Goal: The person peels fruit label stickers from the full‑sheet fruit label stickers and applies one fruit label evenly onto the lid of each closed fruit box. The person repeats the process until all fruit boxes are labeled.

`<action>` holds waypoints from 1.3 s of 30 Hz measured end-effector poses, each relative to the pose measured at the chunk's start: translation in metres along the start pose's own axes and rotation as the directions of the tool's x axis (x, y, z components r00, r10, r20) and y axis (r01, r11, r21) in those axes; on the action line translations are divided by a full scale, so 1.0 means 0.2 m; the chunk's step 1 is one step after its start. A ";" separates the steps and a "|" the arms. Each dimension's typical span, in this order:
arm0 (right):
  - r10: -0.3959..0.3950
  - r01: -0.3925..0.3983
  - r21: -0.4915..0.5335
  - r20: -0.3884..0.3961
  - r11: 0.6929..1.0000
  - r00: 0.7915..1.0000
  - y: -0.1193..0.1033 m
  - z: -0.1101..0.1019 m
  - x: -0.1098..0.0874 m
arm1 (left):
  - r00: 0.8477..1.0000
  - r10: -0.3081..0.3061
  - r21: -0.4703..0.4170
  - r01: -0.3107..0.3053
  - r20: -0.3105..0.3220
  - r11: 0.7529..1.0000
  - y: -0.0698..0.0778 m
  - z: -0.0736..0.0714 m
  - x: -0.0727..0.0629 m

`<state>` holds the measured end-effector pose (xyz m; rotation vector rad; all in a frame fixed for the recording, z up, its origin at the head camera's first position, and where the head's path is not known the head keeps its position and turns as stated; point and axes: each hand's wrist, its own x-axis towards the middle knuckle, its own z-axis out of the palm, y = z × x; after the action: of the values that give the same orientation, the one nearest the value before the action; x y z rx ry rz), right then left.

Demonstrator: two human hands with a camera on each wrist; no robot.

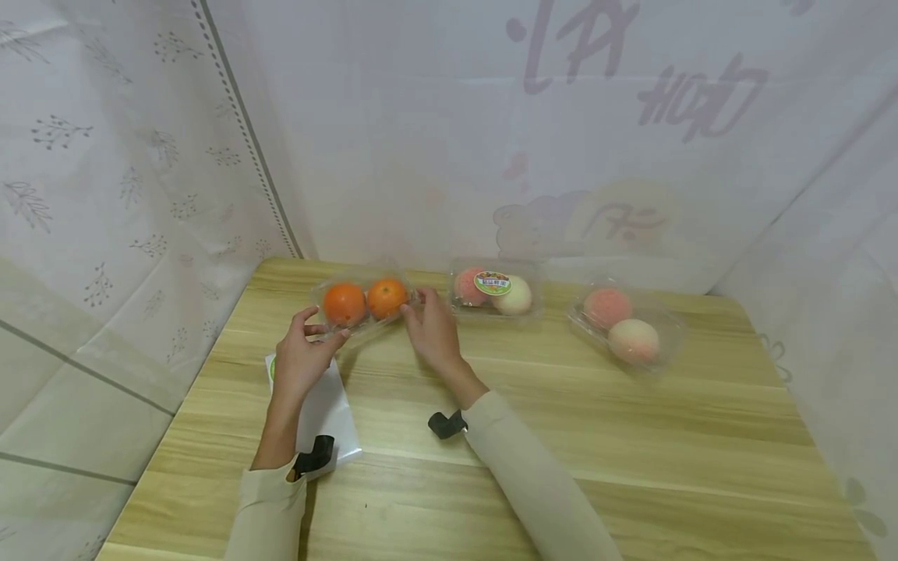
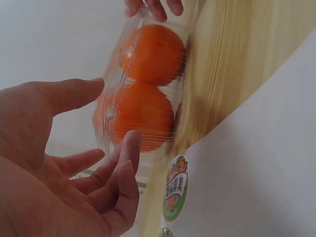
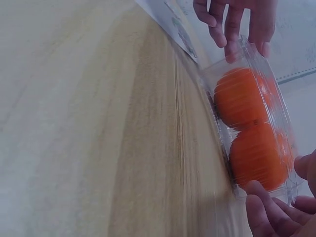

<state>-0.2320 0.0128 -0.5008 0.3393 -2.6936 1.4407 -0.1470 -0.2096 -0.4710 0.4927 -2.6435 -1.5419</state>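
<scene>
A clear plastic box [image 1: 358,333] with two oranges [image 1: 344,304] inside sits near the table's back left, its lid shut. My left hand [image 1: 303,360] holds its left end, thumb along the front edge and fingers round the corner. At the other end my right hand [image 1: 433,331] grips the box between thumb and fingers. In the right wrist view both hands show at opposite ends of the box [image 3: 217,69]. Under my left forearm lies a white sheet [image 2: 256,148] of oval fruit stickers [image 2: 175,190], partly covered by the arm.
To the right stands a clear box [image 1: 539,300] of two peach-like fruits, an oval sticker [image 1: 493,283] on its lid. Farther right, another clear box [image 1: 666,351] holds two more, set at an angle. Printed curtains [image 1: 393,140] hang behind the wooden table [image 1: 631,436].
</scene>
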 end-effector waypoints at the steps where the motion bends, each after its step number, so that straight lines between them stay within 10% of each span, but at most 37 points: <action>1: -0.005 0.005 -0.005 -0.004 1.000 1.000 0.00 0.00 0.00 | 1.000 0.000 -0.001 0.000 0.002 1.000 0.00 0.00 0.00; 39: -0.067 0.078 -0.078 0.136 0.994 0.988 0.02 -0.19 -0.16 | 0.968 0.004 0.107 -0.031 0.250 0.994 0.04 -0.12 -0.05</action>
<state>-0.2043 0.0516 -0.4887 0.5401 -2.8020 1.3268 -0.1357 -0.2231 -0.4515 0.2956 -2.9228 -1.5530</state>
